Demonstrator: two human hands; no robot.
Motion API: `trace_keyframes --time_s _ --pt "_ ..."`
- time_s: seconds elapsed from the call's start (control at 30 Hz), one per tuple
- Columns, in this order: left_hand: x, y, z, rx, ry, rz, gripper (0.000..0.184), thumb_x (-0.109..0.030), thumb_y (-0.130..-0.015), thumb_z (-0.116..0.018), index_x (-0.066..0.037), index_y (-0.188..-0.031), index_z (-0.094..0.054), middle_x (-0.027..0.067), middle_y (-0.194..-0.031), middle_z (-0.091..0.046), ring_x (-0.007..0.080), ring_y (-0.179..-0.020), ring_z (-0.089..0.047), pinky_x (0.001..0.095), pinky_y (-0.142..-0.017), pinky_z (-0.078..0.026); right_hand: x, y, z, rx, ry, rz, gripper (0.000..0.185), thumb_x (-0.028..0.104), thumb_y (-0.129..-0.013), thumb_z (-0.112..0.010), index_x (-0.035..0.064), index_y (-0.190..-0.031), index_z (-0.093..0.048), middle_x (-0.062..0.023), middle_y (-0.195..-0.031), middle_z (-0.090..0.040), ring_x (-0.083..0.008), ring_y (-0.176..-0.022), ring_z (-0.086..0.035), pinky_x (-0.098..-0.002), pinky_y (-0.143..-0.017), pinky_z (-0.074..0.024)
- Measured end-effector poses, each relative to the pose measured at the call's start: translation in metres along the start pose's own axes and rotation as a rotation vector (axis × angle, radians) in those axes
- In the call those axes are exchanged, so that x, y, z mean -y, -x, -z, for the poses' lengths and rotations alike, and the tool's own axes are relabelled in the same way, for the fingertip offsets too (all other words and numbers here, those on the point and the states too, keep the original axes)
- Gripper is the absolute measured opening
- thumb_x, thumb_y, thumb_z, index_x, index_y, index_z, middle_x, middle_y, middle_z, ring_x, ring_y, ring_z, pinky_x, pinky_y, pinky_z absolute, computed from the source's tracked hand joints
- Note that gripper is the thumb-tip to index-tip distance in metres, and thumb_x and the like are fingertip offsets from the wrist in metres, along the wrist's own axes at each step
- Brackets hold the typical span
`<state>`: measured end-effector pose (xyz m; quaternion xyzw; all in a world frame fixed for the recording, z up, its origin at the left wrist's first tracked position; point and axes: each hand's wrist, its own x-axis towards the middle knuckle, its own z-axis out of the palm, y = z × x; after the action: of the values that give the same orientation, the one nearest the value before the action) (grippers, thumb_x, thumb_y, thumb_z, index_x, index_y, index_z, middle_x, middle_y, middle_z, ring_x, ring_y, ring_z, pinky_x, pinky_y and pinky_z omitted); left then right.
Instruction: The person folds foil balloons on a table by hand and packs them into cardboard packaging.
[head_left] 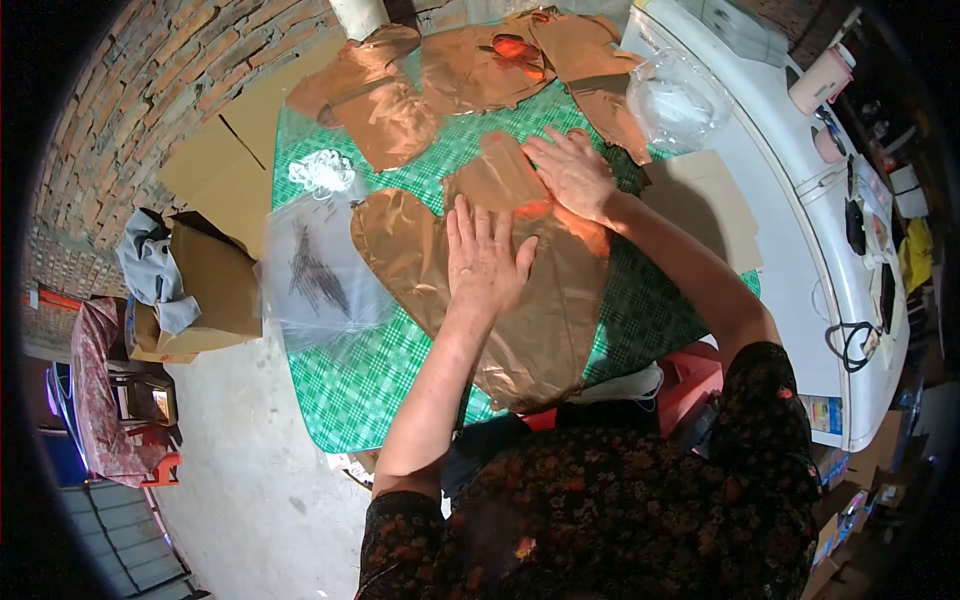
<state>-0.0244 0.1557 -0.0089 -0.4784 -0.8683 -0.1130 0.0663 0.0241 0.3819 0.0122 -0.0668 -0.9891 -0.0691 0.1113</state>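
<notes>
A flat, shiny copper-coloured foil sheet (530,320), which looks like a deflated foil balloon, lies across the near middle of the table. Its upper part is folded over on itself. My left hand (487,262) rests palm down on its middle with the fingers stretched out. Up and to the right, my right hand (575,178) presses flat beside the folded part, fingers extended. Neither hand grips anything. More copper foil pieces (385,110) lie along the far edge, one with a bright orange-red reflection.
The green checked tablecloth (350,400) covers the table. On its left are a bundle of white string (322,172) and clear bags (325,270) with thin dark sticks. A clear plastic roll (680,100) and cardboard (705,205) lie right, by a white appliance (790,300). An open carton (212,285) stands left.
</notes>
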Motion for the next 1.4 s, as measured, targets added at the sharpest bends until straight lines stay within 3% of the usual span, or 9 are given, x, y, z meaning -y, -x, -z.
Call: trace_keyframes --time_s 0.13,0.23,0.63,0.73,0.93,1.07,1.13,1.23,1.4 --pt "0.000 -0.001 0.002 -0.002 0.033 -0.003 0.073 -0.056 -0.107 -0.040 -0.006 -0.160 -0.040 0.0249 -0.166 -0.032 0.0478 -0.157 -0.019 0.0560 -0.129 -0.010 0.009 0.000 -0.012 -0.082 -0.128 0.054 0.051 0.026 -0.106 -0.052 0.0083 -0.154 -0.047 -0.0077 -0.161 -0.046 -0.0304 -0.155 -0.031 -0.0508 -0.122 -0.0257" --pt "0.001 -0.001 -0.002 -0.037 0.031 -0.015 0.074 -0.056 -0.106 -0.041 -0.006 -0.161 -0.037 0.0246 -0.167 -0.031 0.0476 -0.157 -0.019 0.0565 -0.129 -0.011 0.013 -0.002 -0.015 -0.119 -0.175 0.047 0.055 0.028 -0.105 -0.053 0.0078 -0.155 -0.043 -0.0063 -0.162 -0.045 -0.0329 -0.151 -0.036 -0.0545 -0.119 -0.0281" --pt "0.001 0.000 -0.003 -0.080 0.005 -0.037 0.073 -0.055 -0.106 -0.041 -0.004 -0.158 -0.041 0.0244 -0.163 -0.036 0.0461 -0.155 -0.025 0.0572 -0.128 -0.013 0.030 0.006 -0.017 -0.029 -0.186 -0.013 0.076 0.058 -0.107 -0.038 0.0060 -0.163 -0.033 -0.0099 -0.170 -0.032 -0.0289 -0.160 -0.020 -0.0601 -0.127 -0.0067" --pt "-0.001 -0.001 0.004 -0.012 0.017 -0.018 0.071 -0.055 -0.106 -0.042 -0.004 -0.154 -0.045 0.0243 -0.161 -0.038 0.0458 -0.154 -0.026 0.0572 -0.129 -0.013 0.034 0.004 -0.006 0.089 -0.227 -0.014 0.075 0.051 -0.107 -0.039 0.0040 -0.165 -0.026 -0.0125 -0.173 -0.023 -0.0281 -0.162 -0.013 -0.0600 -0.128 -0.0016" --pt "0.001 -0.001 -0.001 -0.037 0.009 -0.014 0.067 -0.054 -0.106 -0.042 -0.003 -0.148 -0.052 0.0244 -0.157 -0.043 0.0458 -0.153 -0.027 0.0572 -0.128 -0.013 0.035 0.002 -0.021 -0.021 -0.205 0.014 0.082 0.062 -0.107 -0.035 0.0022 -0.162 -0.031 -0.0150 -0.171 -0.028 -0.0268 -0.161 -0.019 -0.0596 -0.128 -0.0014" --pt "-0.002 -0.002 0.006 0.021 -0.011 -0.004 0.067 -0.053 -0.107 -0.041 -0.002 -0.149 -0.051 0.0249 -0.156 -0.046 0.0461 -0.153 -0.029 0.0570 -0.128 -0.013 0.038 0.003 -0.007 0.066 -0.242 -0.002 0.077 0.052 -0.107 -0.040 0.0000 -0.162 -0.030 -0.0177 -0.172 -0.026 -0.0283 -0.162 -0.015 -0.0588 -0.128 -0.0010" --pt "0.000 -0.001 -0.002 -0.015 -0.015 -0.010 0.067 -0.052 -0.107 -0.040 -0.002 -0.150 -0.051 0.0253 -0.156 -0.046 0.0461 -0.153 -0.029 0.0567 -0.128 -0.013 0.040 0.004 -0.004 0.076 -0.244 -0.003 0.077 0.052 -0.107 -0.041 0.0002 -0.162 -0.030 -0.0178 -0.172 -0.026 -0.0283 -0.162 -0.015 -0.0589 -0.128 -0.0013" --pt "0.006 -0.001 -0.016 -0.079 -0.052 -0.031 0.065 -0.049 -0.108 -0.040 0.000 -0.150 -0.050 0.0258 -0.156 -0.046 0.0462 -0.153 -0.028 0.0567 -0.128 -0.015 0.040 0.003 -0.010 0.036 -0.258 -0.006 0.083 0.063 -0.107 -0.035 0.0027 -0.163 -0.029 -0.0148 -0.172 -0.025 -0.0259 -0.161 -0.017 -0.0600 -0.128 -0.0015" --pt "0.013 -0.003 -0.021 -0.355 0.132 -0.027 0.064 -0.039 -0.105 -0.051 0.004 -0.152 -0.045 0.0274 -0.159 -0.041 0.0469 -0.154 -0.028 0.0578 -0.126 -0.020 0.041 0.003 -0.014 0.052 -0.267 -0.036 0.079 0.060 -0.108 -0.033 0.0043 -0.164 -0.029 -0.0132 -0.173 -0.024 -0.0251 -0.162 -0.016 -0.0602 -0.128 -0.0020"
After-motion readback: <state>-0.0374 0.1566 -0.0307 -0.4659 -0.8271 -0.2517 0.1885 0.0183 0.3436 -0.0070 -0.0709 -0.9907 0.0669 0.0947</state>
